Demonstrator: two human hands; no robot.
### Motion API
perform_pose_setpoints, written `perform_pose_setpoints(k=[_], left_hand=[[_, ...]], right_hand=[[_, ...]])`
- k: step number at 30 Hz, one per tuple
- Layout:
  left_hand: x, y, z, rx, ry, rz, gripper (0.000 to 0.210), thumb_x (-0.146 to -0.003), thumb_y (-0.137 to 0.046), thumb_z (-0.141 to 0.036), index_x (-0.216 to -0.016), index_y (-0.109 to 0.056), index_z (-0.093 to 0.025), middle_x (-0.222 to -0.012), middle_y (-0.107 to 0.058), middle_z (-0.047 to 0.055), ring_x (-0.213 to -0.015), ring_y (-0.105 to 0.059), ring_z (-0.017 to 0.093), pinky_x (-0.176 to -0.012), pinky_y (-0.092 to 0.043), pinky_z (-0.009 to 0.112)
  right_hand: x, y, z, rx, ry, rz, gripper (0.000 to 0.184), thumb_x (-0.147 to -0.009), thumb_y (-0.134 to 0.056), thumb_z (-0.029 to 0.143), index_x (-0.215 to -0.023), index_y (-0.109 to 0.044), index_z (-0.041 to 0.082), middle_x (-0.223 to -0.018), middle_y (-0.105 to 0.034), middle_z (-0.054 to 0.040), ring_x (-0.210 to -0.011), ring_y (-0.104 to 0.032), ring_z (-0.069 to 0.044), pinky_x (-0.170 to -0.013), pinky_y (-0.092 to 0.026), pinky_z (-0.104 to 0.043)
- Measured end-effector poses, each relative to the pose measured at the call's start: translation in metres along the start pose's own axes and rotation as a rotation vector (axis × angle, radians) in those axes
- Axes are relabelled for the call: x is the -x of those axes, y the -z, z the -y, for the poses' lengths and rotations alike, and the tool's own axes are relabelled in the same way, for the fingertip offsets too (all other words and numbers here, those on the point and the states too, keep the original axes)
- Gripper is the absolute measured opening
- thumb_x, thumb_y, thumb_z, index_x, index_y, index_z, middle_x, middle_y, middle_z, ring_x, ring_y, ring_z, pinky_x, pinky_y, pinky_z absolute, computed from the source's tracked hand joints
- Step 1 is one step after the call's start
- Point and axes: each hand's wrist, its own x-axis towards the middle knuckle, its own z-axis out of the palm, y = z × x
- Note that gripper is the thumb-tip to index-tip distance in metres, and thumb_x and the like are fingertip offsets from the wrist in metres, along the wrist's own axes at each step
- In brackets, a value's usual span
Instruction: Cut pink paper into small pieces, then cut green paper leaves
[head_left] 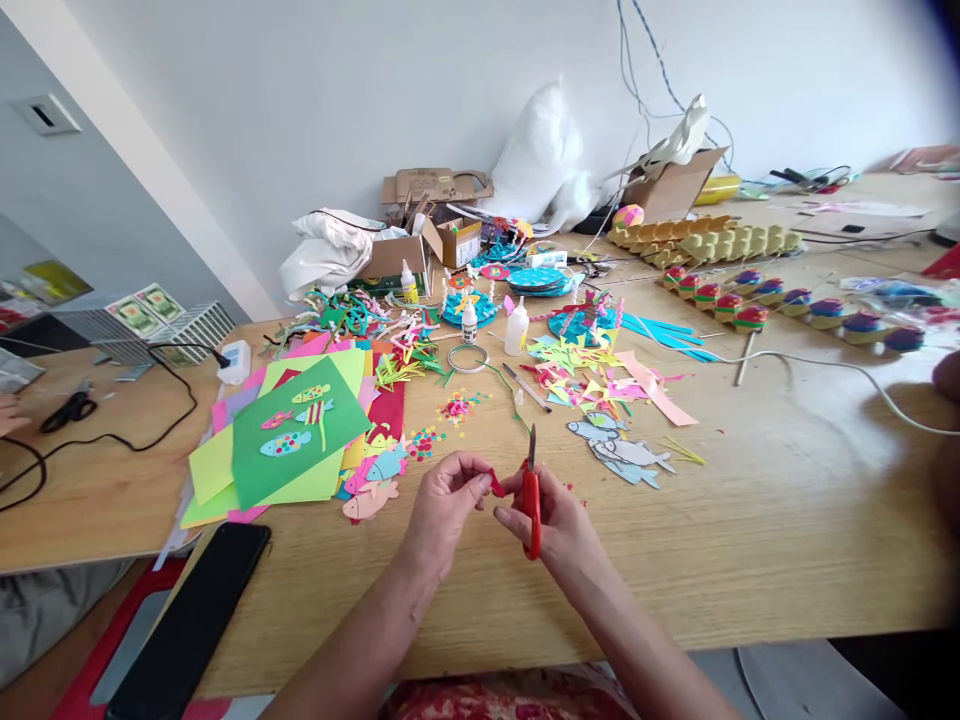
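Near the middle of the table my left hand is closed, its thumb and forefinger pinching a small red paper piece. My right hand is wrapped round red-handled scissors, whose blades point up and away from me. The fingertips of my right hand come close to the red piece; whether they touch it I cannot tell. Beyond my hands lie a pile of small coloured paper dots and a pen. Grey paper fish lie to the right, pink and blue paper fish to the left.
Coloured paper sheets with decorated fish on top are stacked at left, near a black phone. Glue bottles, a tape ring and paper scraps stand or lie farther back. A white cable crosses the right side.
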Motion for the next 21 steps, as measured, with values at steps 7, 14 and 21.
perform_pose_setpoints(k=[7,14,21], left_hand=[[0.009,0.005,0.005,0.012,0.017,-0.027,0.008,-0.066,-0.058,-0.018,-0.069,-0.051,-0.016,-0.06,-0.049,-0.004,-0.055,-0.042,0.007,-0.052,-0.035,0.018],[0.016,0.02,0.006,-0.338,-0.022,0.09,0.01,-0.072,-0.052,-0.023,-0.066,-0.053,-0.015,-0.059,-0.046,-0.003,-0.055,-0.04,0.008,-0.051,-0.031,0.02],[0.02,0.028,0.004,-0.228,-0.047,-0.025,0.015,-0.074,-0.05,-0.028,-0.066,-0.051,-0.016,-0.057,-0.043,-0.003,-0.054,-0.039,0.009,-0.052,-0.034,0.019]], right_hand=[[-0.002,-0.008,0.008,-0.057,0.022,-0.053,0.024,-0.067,-0.061,0.035,-0.072,-0.045,0.019,-0.064,-0.048,0.0032,-0.051,-0.04,-0.009,-0.044,-0.031,-0.021],[-0.004,-0.008,0.007,0.027,0.043,0.0,0.023,-0.068,-0.059,0.035,-0.071,-0.044,0.019,-0.061,-0.044,0.0048,-0.051,-0.039,-0.009,-0.045,-0.033,-0.021],[0.015,-0.008,0.012,0.352,0.043,0.212,0.024,-0.08,-0.041,0.038,-0.065,-0.04,0.02,-0.057,-0.039,0.0052,-0.053,-0.038,-0.01,-0.049,-0.031,-0.021]])
